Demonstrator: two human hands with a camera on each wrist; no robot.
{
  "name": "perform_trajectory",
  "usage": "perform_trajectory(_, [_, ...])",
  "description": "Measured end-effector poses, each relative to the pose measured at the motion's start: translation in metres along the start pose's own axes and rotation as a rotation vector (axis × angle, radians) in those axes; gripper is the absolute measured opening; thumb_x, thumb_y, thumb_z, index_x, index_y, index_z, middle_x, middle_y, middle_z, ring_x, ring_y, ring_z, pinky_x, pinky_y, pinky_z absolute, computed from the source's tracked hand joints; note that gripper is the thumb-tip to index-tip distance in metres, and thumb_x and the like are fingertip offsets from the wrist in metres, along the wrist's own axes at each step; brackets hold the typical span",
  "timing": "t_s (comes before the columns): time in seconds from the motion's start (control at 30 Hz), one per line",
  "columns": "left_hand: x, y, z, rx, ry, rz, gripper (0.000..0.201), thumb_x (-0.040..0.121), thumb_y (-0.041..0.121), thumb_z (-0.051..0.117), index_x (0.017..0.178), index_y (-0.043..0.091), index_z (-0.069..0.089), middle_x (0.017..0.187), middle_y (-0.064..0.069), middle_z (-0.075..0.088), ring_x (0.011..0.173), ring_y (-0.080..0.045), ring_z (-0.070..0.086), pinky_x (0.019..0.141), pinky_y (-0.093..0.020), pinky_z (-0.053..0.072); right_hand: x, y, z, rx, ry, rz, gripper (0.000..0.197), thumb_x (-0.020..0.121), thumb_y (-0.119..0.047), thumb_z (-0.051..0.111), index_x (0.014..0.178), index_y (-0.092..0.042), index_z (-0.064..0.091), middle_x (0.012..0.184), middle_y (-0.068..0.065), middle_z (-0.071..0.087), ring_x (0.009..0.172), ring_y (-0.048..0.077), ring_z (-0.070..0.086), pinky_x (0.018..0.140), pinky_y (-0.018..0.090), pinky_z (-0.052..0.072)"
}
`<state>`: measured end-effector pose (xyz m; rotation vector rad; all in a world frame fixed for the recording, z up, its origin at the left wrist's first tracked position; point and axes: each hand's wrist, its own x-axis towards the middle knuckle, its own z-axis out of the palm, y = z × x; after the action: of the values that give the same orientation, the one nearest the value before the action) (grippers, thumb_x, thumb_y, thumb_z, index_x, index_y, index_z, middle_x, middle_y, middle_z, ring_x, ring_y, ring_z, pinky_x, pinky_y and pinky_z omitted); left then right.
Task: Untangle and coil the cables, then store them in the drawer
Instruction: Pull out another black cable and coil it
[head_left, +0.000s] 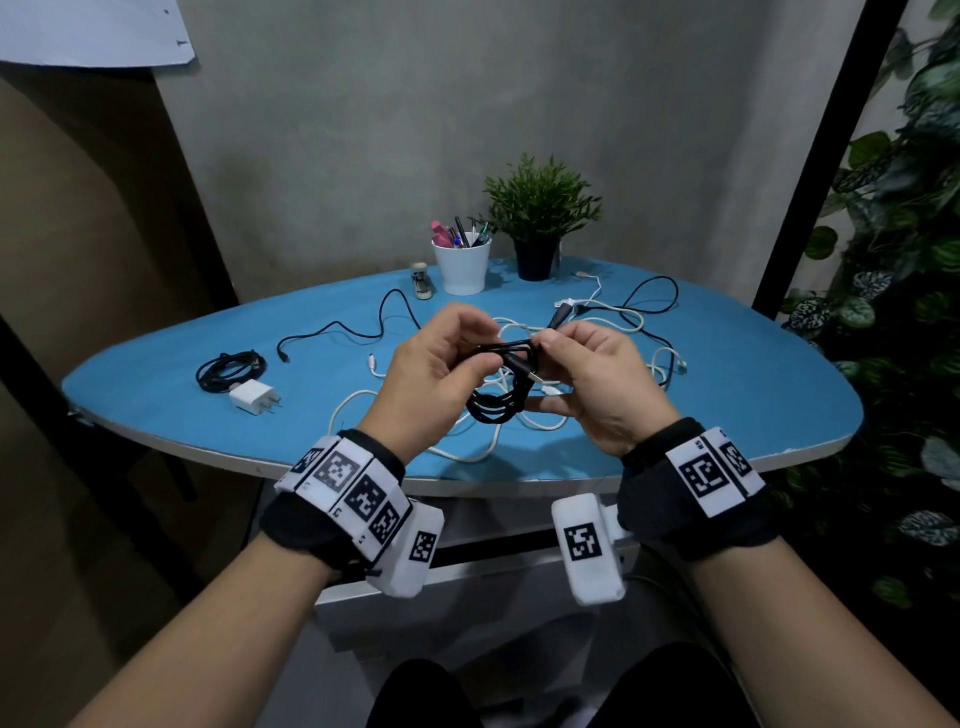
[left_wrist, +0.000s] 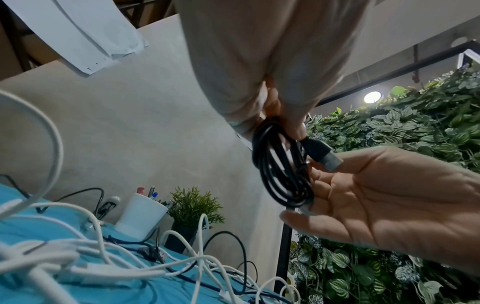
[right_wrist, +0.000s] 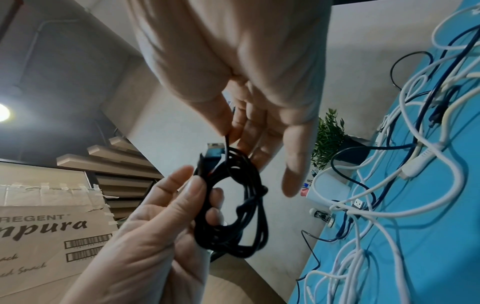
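Both hands hold one coiled black cable (head_left: 501, 400) in the air above the blue table (head_left: 753, 374). The left hand (head_left: 436, 369) grips the coil's top with curled fingers; the right hand (head_left: 592, 379) pinches its end by thumb and forefinger. Under the coil lies a tangle of white cables (head_left: 519, 332). Behind the tangle stand a white pen cup (head_left: 461, 267) and potted plant (head_left: 540, 218). Left of it lie another black coil (head_left: 231, 368) and a white charger (head_left: 253, 396).
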<state>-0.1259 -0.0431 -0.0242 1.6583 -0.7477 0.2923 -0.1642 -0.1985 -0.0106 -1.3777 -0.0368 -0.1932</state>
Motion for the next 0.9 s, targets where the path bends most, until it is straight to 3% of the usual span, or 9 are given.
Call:
perform_trajectory(0.17, [0.000,0.001,0.000,0.067,0.006,0.043,0.028,0.082,-0.003,0.062,0.086,0.024,0.065,0.082,0.008,0.067,0.074,0.002,0.061,0.071,-0.012,0.045,0.001,0.005,0.004,0.069,0.047,-0.045,0.020,0.097,-0.009,0.044,0.077,-0.012,0.049,0.077,0.005,0.061,0.067,0.012,0.063,0.074,0.047,0.054])
perform_trajectory(0.3, [-0.001,0.005,0.000,0.075,-0.017,0.054,0.027,0.080,-0.006,0.065,0.087,0.019,0.069,0.084,0.006,0.069,0.079,-0.002,0.065,0.078,-0.016,0.049,0.002,0.008,0.004,0.014,0.076,-0.090,0.013,0.095,-0.006,0.049,0.084,-0.010,0.055,0.075,0.007,0.062,0.067,0.013,0.064,0.062,0.036,0.056])
perform_trajectory(0.4, [-0.002,0.009,0.000,-0.018,-0.068,-0.034,0.027,0.078,-0.010,0.065,0.082,0.017,0.069,0.082,0.004,0.071,0.081,-0.007,0.067,0.080,-0.019,0.050,0.003,0.008,0.003,0.035,0.097,-0.110,0.011,0.091,-0.001,0.054,0.092,-0.012,0.057,0.068,0.005,0.066,0.063,0.013,0.064,0.057,0.030,0.057])
perform_trajectory(0.57, [-0.004,0.010,-0.002,-0.205,-0.069,-0.215,0.015,0.083,-0.002,0.062,0.085,0.011,0.070,0.078,-0.001,0.072,0.072,-0.008,0.064,0.071,-0.018,0.050,0.001,0.004,0.002,-0.046,0.052,-0.151,0.015,0.090,0.003,0.054,0.088,-0.008,0.064,0.075,0.012,0.065,0.069,0.022,0.064,0.076,0.045,0.057])
perform_trajectory(0.7, [-0.004,0.007,-0.002,-0.289,-0.019,-0.283,0.015,0.085,-0.004,0.058,0.084,0.008,0.068,0.074,-0.002,0.072,0.069,-0.011,0.065,0.067,-0.018,0.052,-0.001,0.001,0.003,-0.144,0.006,-0.148,0.022,0.091,0.006,0.050,0.086,-0.008,0.066,0.081,0.012,0.068,0.070,0.017,0.065,0.074,0.040,0.057])
perform_trajectory(0.8, [-0.001,0.007,-0.004,-0.218,0.077,-0.254,0.012,0.082,-0.004,0.063,0.078,0.008,0.065,0.065,0.002,0.069,0.059,-0.008,0.062,0.061,-0.017,0.051,-0.003,0.001,0.005,-0.229,-0.048,-0.121,0.029,0.092,0.006,0.047,0.084,-0.013,0.067,0.085,0.008,0.069,0.073,0.015,0.065,0.074,0.036,0.056])
perform_trajectory(0.9, [0.001,0.009,-0.004,-0.166,0.136,-0.212,0.017,0.080,-0.004,0.066,0.074,0.011,0.061,0.064,0.002,0.066,0.058,-0.007,0.061,0.061,-0.018,0.051,-0.005,-0.001,0.004,-0.229,-0.092,-0.111,0.022,0.090,0.003,0.054,0.086,-0.013,0.068,0.080,0.004,0.068,0.070,0.011,0.064,0.069,0.026,0.055])
